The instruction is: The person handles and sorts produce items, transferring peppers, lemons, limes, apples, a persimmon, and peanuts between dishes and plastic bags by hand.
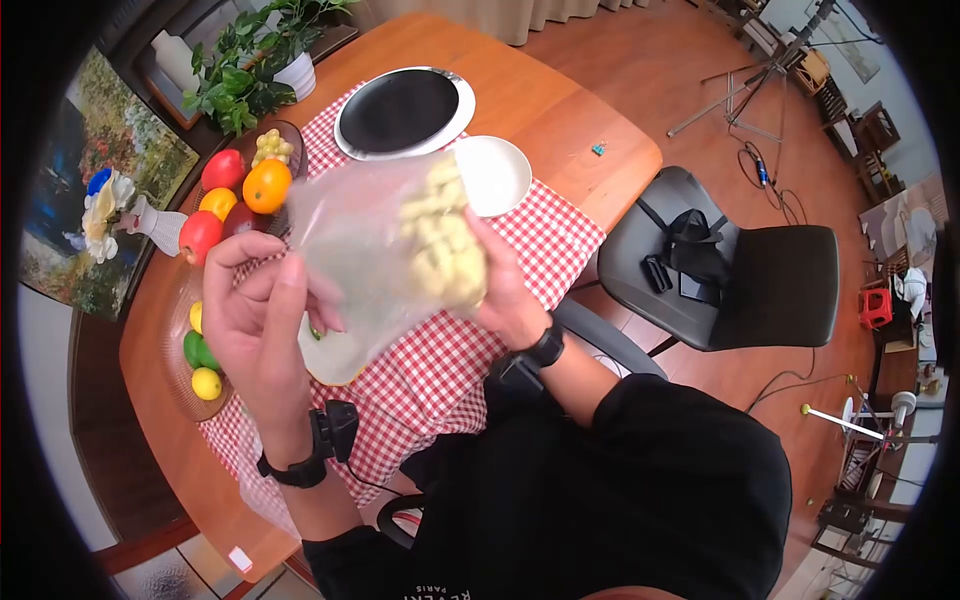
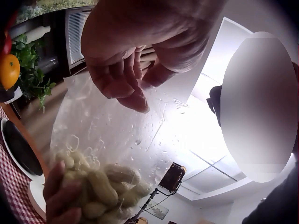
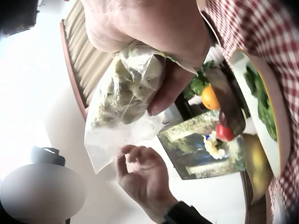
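Both hands are closed on a clear bag point(image 1: 385, 240) of what appear to be peanuts, raised above the checked cloth point(image 1: 470, 340): its filled end is gripped by the right hand point(image 1: 505, 290), its empty edge pinched by the left hand point(image 1: 255, 310).

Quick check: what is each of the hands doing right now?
Left hand: pinches the empty end of the plastic bag.
Right hand: grips the bag's full end, around the peanuts.
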Demonstrator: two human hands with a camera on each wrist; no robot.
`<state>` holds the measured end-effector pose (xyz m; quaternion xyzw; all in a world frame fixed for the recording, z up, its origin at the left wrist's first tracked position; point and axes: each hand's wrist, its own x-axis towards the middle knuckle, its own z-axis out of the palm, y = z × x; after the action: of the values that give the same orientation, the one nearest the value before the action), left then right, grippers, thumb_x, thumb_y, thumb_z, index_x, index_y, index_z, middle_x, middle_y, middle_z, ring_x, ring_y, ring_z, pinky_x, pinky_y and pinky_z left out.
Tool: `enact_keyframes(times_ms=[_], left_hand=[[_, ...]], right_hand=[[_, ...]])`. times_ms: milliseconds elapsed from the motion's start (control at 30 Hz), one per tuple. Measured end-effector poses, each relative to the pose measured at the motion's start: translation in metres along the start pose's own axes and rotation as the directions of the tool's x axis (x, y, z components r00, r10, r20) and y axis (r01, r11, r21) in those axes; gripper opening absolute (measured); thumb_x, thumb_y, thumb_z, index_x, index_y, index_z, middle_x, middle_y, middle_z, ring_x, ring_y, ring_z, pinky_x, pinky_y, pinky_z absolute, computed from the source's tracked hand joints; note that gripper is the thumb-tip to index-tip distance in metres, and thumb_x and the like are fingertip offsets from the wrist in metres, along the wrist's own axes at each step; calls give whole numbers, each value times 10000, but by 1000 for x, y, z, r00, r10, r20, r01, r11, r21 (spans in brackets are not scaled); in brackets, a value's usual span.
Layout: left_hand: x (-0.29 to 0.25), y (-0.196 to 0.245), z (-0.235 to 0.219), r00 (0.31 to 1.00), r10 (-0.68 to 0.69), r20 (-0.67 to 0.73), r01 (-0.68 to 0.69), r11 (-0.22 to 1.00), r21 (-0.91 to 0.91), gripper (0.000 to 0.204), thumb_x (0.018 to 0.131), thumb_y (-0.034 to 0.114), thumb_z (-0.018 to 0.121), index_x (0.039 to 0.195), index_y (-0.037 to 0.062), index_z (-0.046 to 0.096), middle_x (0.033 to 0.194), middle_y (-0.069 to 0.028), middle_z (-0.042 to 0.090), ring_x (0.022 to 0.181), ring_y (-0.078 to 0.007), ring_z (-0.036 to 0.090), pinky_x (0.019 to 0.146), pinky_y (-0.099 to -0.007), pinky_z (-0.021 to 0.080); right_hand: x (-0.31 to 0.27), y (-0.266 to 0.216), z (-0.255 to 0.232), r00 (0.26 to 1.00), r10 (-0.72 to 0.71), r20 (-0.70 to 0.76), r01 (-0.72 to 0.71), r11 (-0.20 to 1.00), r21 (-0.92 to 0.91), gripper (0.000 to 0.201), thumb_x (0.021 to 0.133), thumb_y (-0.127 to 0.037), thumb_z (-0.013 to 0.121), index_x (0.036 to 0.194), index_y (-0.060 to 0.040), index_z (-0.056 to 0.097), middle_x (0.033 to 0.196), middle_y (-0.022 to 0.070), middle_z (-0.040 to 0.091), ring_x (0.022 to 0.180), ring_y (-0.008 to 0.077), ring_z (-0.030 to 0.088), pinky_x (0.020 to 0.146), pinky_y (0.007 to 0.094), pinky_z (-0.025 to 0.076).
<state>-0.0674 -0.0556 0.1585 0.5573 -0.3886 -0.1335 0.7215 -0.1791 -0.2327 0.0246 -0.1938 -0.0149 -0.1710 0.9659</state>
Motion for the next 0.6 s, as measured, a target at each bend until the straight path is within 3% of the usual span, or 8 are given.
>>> enact_keyframes(times_ms=[67,133,200,233,300,400,433,600], left_hand=[[-6,-3,-15,1000,-25,-8,26,997,67,208,1069,54,568,1261,-6,514,864,-108,705,697,-118,629,655,-238,484],[-16,-20,-44,998,14,-65,-5,989,145,232,1088,98,546,1291,-9,509,843,-131,708,661,-148,635,622,-258,498],[-27,-36,-74,969,68,-237,-16,977,214,227,1050,40,593,1261,-17,532,835,-120,704,641,-128,624,616,-236,491],[-35,-50,-93,968,76,-241,-24,977,212,227,1050,40,593,1261,-17,532,835,-120,704,641,-128,624,616,-236,491],[-51,-82,-131,919,217,-330,-74,916,395,196,1045,19,594,1233,-21,557,844,-107,695,652,-119,616,624,-227,497],[-71,-115,-156,858,218,-465,13,896,445,164,1039,-1,593,1200,-27,578,849,-100,695,670,-111,608,632,-226,498],[-76,-125,-162,841,238,-485,-2,900,437,168,1043,0,585,1206,-40,594,855,-97,696,687,-108,609,650,-227,501],[-88,-123,-180,804,302,-512,-26,879,477,205,1055,2,565,1247,-54,613,857,-94,700,703,-109,612,661,-227,491]], right_hand=[[2,-26,-22,991,-132,-1,132,988,83,575,1114,-452,462,1536,-61,454,1456,149,611,1251,276,661,1097,467,536],[-2,-69,-30,991,-131,23,132,991,-29,537,1107,-443,478,1492,-70,507,1375,126,672,1105,258,728,961,408,622],[-1,-104,-28,937,-253,-242,180,941,-288,496,1093,-419,528,1435,-60,559,1318,120,709,1006,242,763,805,347,665],[0,-118,-27,939,-253,-234,180,939,-292,496,1093,-419,528,1435,-60,559,1318,120,709,1006,242,763,805,347,665],[6,-143,-26,873,-282,-398,93,898,-431,463,1078,-361,581,1394,-22,585,1269,135,733,1004,234,770,767,333,671],[10,-181,-57,902,-246,-355,-40,770,-636,434,1089,-313,556,1367,20,570,1226,148,731,1024,239,762,922,409,649],[13,-186,-63,901,-226,-369,-72,763,-643,403,1085,-286,572,1351,17,576,1213,144,734,1001,225,767,885,378,662],[24,-193,-84,876,-253,-411,-125,704,-699,384,1076,-241,605,1351,25,571,1181,128,739,981,203,766,853,339,659]])
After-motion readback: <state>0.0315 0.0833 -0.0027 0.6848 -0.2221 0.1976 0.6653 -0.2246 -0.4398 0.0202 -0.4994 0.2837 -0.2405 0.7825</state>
